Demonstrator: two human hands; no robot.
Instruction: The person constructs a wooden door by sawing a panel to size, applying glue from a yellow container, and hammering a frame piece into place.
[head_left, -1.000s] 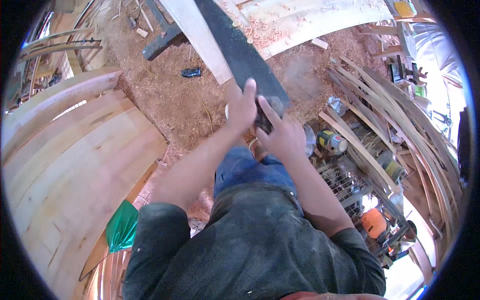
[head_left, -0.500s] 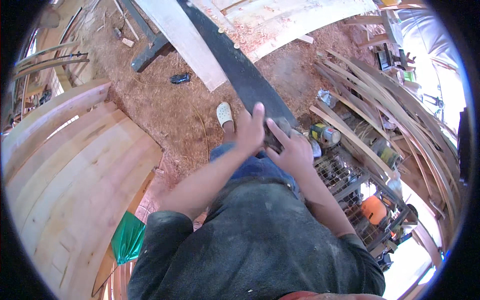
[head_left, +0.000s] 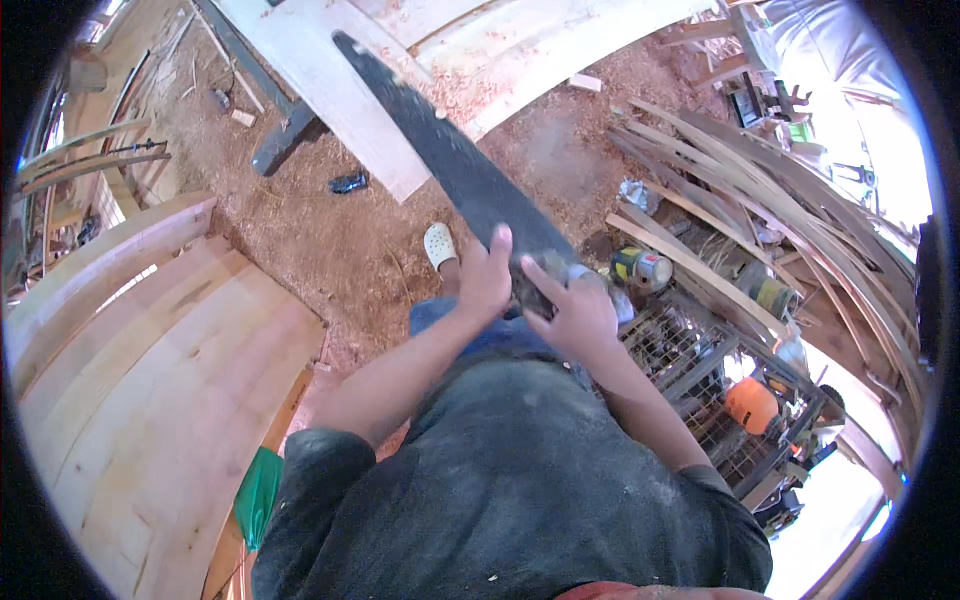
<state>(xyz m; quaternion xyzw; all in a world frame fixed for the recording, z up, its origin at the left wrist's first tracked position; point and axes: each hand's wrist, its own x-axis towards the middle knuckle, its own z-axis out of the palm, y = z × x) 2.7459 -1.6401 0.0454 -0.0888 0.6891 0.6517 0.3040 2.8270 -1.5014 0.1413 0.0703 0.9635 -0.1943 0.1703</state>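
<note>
Left hand (head_left: pixel 486 280) and right hand (head_left: pixel 580 316) close — some left fingers hidden — around the near handle (head_left: pixel 524 290), the sound place to grip the long dark saw (head_left: pixel 450 160), probably light, stiff lengthwise yet whippy sideways, slanting forward-left over the pale board (head_left: pixel 368 150).

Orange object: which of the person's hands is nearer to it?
Right. In the picture, the right hand is up and left of the orange object; the left hand, farther left.
</note>
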